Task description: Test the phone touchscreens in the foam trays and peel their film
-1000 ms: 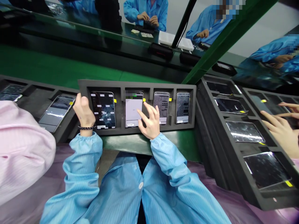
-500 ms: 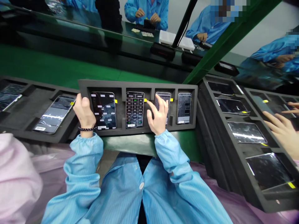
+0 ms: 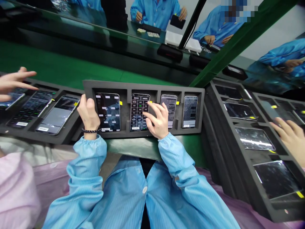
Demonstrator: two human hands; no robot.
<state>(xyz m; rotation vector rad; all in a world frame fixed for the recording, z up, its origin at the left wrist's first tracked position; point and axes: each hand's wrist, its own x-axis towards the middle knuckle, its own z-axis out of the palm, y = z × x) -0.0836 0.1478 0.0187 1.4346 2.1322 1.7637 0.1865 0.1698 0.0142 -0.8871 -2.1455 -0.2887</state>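
1. Green workbench (image 3: 59,68) is seen behind a grey foam tray (image 3: 143,85) — a phone (image 3: 134,109) is held in its second slot.
2. Tray's end is gripped by the left hand (image 3: 88,116); the right hand (image 3: 157,121), half open, is laid on the phone — light pressure is advised.

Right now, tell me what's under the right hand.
The right hand lies over the lower right of a smartphone showing a grid of items, in a black foam tray. The screen beneath the fingers cannot be seen.

A green conveyor belt (image 3: 83,68) runs beside a dark workbench (image 3: 71,38) under a pale wall (image 3: 274,28).
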